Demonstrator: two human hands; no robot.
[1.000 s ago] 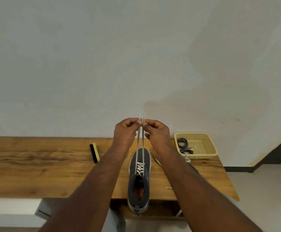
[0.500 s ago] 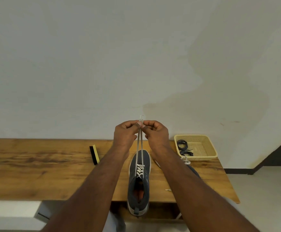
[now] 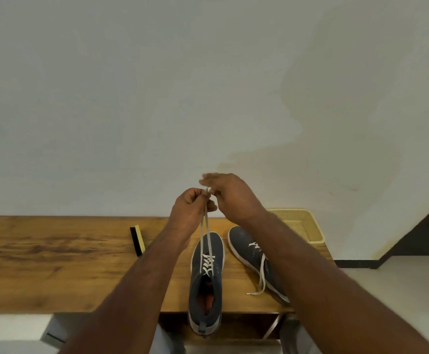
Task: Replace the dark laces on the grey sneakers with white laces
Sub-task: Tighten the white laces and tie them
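A grey sneaker (image 3: 207,284) stands toe-away on the wooden table (image 3: 55,264), its heel hanging over the front edge. White lace crosses its lower eyelets, and two white lace strands (image 3: 204,233) rise taut from it. My left hand (image 3: 191,208) pinches both strands together near their tips. My right hand (image 3: 234,195) hovers just right of the tips, its fingers stretched forward and blurred, holding nothing that I can see. A second grey sneaker (image 3: 249,249) lies to the right, partly under my right forearm, with a loose white lace (image 3: 262,279) trailing onto the table.
A cream plastic basket (image 3: 308,226) sits at the table's back right corner, its contents hidden by my arm. A black and yellow brush (image 3: 138,240) lies left of my left forearm. A white wall rises behind the table.
My right hand has let go of its lace end and lifted up and to the right. My left hand now holds both strands. The second sneaker has come into view.
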